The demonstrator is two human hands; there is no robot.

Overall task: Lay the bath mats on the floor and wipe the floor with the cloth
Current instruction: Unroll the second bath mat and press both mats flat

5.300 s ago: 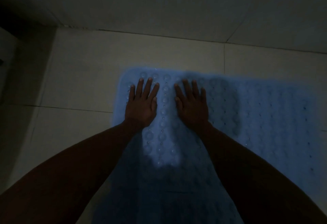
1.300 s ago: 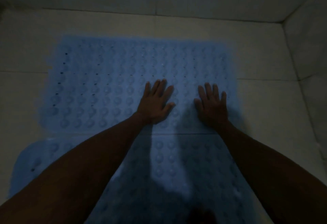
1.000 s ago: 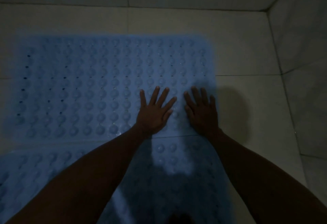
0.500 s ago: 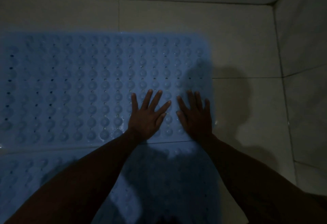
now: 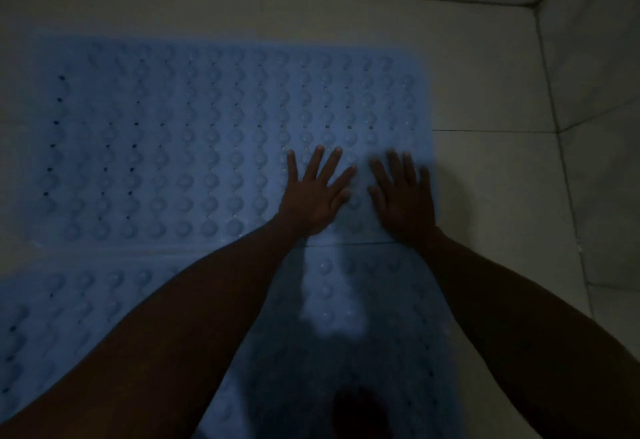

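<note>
A blue bath mat (image 5: 180,147) with rows of round bumps and small holes lies flat on the pale tiled floor. A second blue mat (image 5: 329,303) lies just nearer to me, its far edge meeting the first mat's near edge. My left hand (image 5: 313,196) presses flat on the far mat near its right end, fingers spread. My right hand (image 5: 405,199) lies flat beside it at the mat's right edge, fingers straight. No cloth is in view.
The room is dim. Pale floor tiles (image 5: 495,203) lie bare to the right of the mats. A tiled wall (image 5: 599,92) rises on the right and another along the back, meeting in the far right corner.
Both hands have moved from the mat's left end to its right end, staying flat on it. In the last half second they hardly shifted; the view tilted slightly.
</note>
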